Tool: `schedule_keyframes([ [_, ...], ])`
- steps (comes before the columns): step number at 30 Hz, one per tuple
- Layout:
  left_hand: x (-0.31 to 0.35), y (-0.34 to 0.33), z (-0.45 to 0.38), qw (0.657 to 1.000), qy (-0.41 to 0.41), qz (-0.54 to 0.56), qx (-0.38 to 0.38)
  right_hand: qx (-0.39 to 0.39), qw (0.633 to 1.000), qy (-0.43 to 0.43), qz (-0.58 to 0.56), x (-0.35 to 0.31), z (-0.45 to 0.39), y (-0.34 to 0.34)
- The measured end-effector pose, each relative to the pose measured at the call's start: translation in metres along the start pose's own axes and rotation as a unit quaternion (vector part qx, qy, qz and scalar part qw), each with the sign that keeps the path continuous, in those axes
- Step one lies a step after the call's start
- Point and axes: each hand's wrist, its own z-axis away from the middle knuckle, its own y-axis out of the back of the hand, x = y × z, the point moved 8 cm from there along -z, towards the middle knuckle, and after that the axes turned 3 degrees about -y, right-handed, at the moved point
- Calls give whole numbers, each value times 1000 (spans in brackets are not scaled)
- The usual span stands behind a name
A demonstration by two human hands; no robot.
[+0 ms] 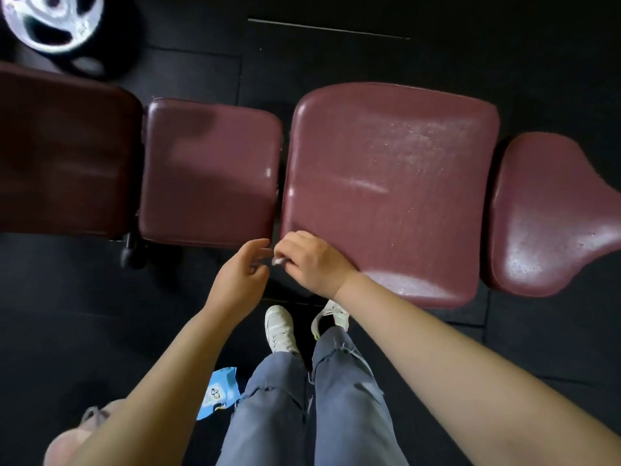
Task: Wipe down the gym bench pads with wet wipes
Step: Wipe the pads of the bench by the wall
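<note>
A maroon gym bench runs across the view in several pads: a dark pad [64, 153] at far left, a small pad [208, 176], a large pad [393, 190] with wet sheen, and a shaped end pad [551, 216] at right. My right hand [309, 260] rests at the large pad's near left corner, shut on a crumpled white wet wipe [279, 261] that sticks out toward the left. My left hand [243, 267] hovers just beside it, fingers apart, fingertips close to the wipe.
A blue wet wipes pack [220, 391] lies on the black rubber floor by my left leg. A silver weight plate [50, 21] sits at the top left. My white shoes [279, 327] stand right against the bench. A pinkish object [84, 428] is at the bottom left.
</note>
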Motion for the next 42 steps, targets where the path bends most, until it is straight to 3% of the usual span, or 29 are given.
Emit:
schedule_keyframes([
  [3,-6,3,-5,1000,14,-5,-10,-43,984,127,117,2,-18,5],
  [6,-9,-4,-4,999,25,7,-36,-31,973,135,187,25,-73,39],
  [9,-7,-13,-2,998,31,7,-55,-7,965,48,259,54,-150,89],
  [13,-8,-15,-2,997,48,20,-64,148,927,-157,308,87,-194,162],
  [15,-9,-14,0,995,56,28,-74,157,927,-154,305,78,-179,146],
  [16,-8,-14,1,994,59,32,-80,138,939,-111,294,69,-164,123],
  [18,-6,-14,1,993,62,42,-90,22,967,-4,254,42,-106,59],
  [20,-3,-15,-2,993,60,43,-93,-111,971,84,195,17,-33,14],
  [24,-1,-17,-4,994,63,41,-75,-274,908,248,196,-2,5,0],
  [26,5,-17,-2,995,54,45,-76,-218,919,228,235,13,-49,32],
  [28,9,-18,0,995,47,37,-76,-62,941,172,286,44,-116,91],
  [31,13,-18,1,996,46,29,-74,165,942,-87,278,110,-162,190],
  [32,12,-18,0,996,46,28,-72,200,936,-161,242,120,-157,199],
  [34,14,-17,-1,996,44,20,-68,218,942,-163,198,107,-133,169],
  [35,15,-16,-3,997,40,9,-66,177,962,-108,177,88,-114,140],
  [37,22,-14,-4,998,23,-15,-63,-13,988,1,155,50,-55,66],
  [39,29,-13,-7,998,1,-44,-51,-214,963,72,148,19,16,20],
  [40,31,-11,-8,998,-6,-54,-39,-261,948,125,135,14,34,8],
  [42,33,-10,-9,997,-23,-71,-22,-276,921,223,160,17,20,16],
])
